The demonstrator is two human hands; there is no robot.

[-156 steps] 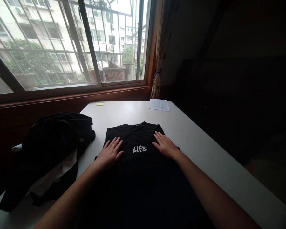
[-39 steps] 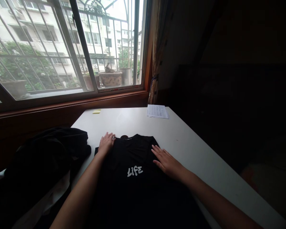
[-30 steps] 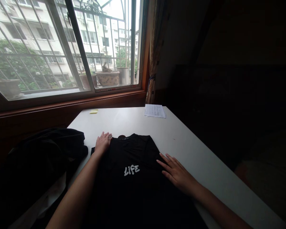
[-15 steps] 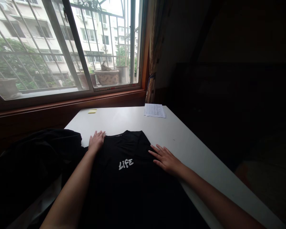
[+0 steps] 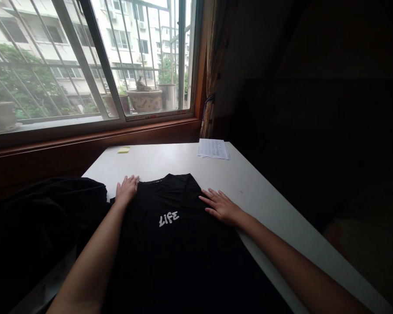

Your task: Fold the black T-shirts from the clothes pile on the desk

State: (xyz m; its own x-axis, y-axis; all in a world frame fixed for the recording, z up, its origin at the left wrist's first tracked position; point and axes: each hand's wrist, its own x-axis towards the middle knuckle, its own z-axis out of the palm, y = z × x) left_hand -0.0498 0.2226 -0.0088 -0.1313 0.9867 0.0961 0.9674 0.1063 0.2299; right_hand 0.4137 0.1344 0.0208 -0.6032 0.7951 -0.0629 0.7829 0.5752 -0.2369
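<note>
A black T-shirt [image 5: 170,253] with "Life" in white letters on its chest lies spread on the white table [image 5: 258,205], collar toward the window. My left hand [image 5: 127,190] rests on the shirt's left shoulder beside the collar, fingers stretched out. On the opposite side, my right hand [image 5: 221,206] lies flat with fingers spread over the shirt's right edge. Neither hand grips the cloth. The lower part of the shirt fades into dark at the bottom of the view.
Dark bunched fabric [image 5: 49,209] sits at the table's left side. At the far edge are a yellow sticky-note pad [image 5: 123,149] and some written paper sheets [image 5: 213,148]. Behind stand a barred window [image 5: 118,117] and a tied curtain [image 5: 208,109]. The right side is very dark.
Both hands and the shirt appear slightly farther left and higher in the view, which has itself shifted a little. The hands stay flat on the shirt.
</note>
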